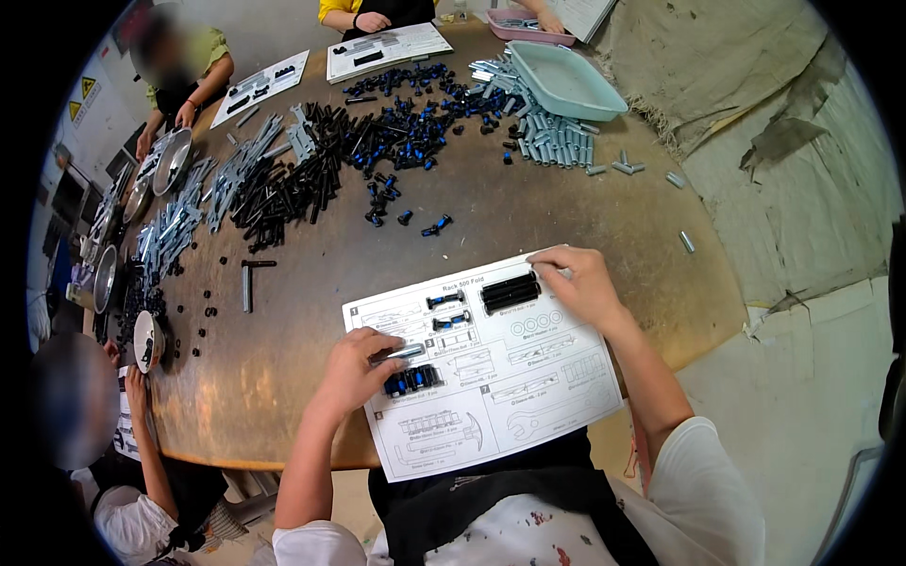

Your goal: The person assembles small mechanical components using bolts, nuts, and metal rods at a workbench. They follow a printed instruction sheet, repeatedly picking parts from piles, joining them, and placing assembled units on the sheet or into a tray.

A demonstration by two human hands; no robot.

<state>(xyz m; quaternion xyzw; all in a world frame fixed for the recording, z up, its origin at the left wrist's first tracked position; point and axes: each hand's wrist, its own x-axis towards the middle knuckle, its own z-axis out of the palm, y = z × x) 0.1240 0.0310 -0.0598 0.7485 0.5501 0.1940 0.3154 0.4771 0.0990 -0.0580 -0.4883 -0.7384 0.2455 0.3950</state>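
A printed instruction sheet (pixel 528 429) with part drawings lies before me at the table's edge. Between the thumb and fingers of my left hand (pixel 354 373) sits a silver metal sleeve (pixel 408 350), just above a row of short black bolts with blue threads (pixel 413 380). My right hand (pixel 587 288) is at the sheet's upper right, fingers bent together; a small greyish thing shows by them, too hidden to name. Long black bolts (pixel 510 293) lie side by side next to it. Two more blue-threaded bolts, an upper bolt (pixel 444 299) and a lower bolt (pixel 451 321), rest mid-sheet.
Piles of black bolts (pixel 293 179), blue-threaded bolts (pixel 406 132), silver sleeves (pixel 557 141) and flat metal pieces (pixel 179 222) cover the far table (pixel 604 217). A pale green tray (pixel 571 80) stands at the back. Co-workers sit left and across, near bowls (pixel 148 341) and other sheets (pixel 389 52).
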